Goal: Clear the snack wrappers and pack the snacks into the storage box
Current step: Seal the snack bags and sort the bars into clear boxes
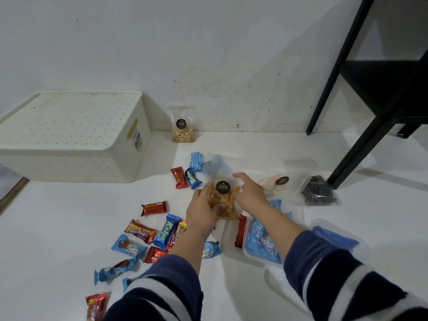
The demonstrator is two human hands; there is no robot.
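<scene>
A clear bag of golden chips with a round black label stands on the white floor at the centre. My left hand grips its left side. My right hand presses against its right side, fingers spread. Several small red and blue snack bars lie scattered to the left of my arms. A clear plastic box with blue packets inside sits under my right forearm. The white lidded storage box stands against the wall at the left.
A clear bag of nuts leans on the wall. A bag of pale sweets and a bag of dark snacks lie to the right. A clear lid lies beside the plastic box. Black shelf legs stand at the right.
</scene>
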